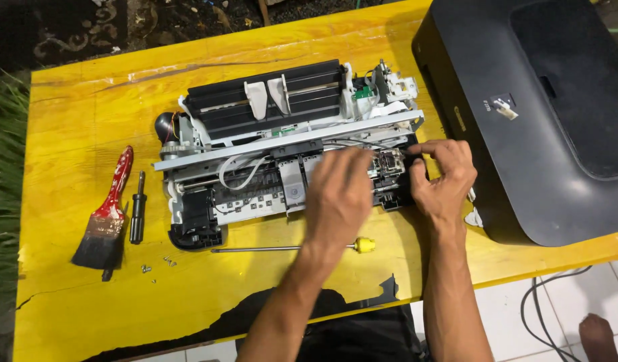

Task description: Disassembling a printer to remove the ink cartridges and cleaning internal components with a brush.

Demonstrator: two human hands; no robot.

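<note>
An opened printer mechanism [268, 127] lies on a yellow table [74, 107], its black and white frame and metal rail exposed. My left hand [337, 194] rests over the middle right of the mechanism, blurred, fingers pointing at the carriage part [391, 161]; I cannot tell whether it holds anything. My right hand [445, 175] is at the right end of the mechanism, fingertips pinched on a small black part next to the carriage.
A black printer cover [557, 114] lies at the right. A long screwdriver with a yellow handle [302, 247] lies in front of the mechanism. A red-handled paintbrush [106, 221], a short black screwdriver [138, 209] and loose screws [158, 265] lie at the left. Cables hang over the floor at lower right.
</note>
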